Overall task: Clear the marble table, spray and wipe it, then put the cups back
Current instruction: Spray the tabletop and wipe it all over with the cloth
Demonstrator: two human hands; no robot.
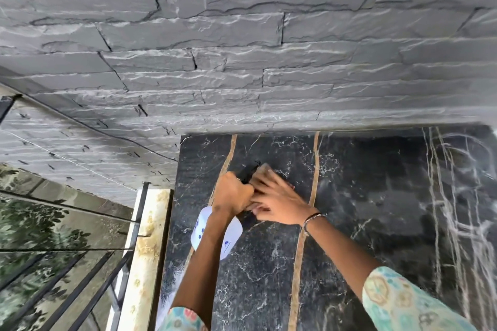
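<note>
As gripped: spray bottle [215,234] nozzle wallward

Soft, even daylight here, no harsh shadows, just a faint dark patch under the hands [258,196] on the tabletop [376,209]. The polished marble picks up a dull sheen near its left edge. Wide-angle lens bends the stone wall [242,35] badly (corners especially), and the right side and lower-left railing [80,290] are smeared with motion blur.
</note>
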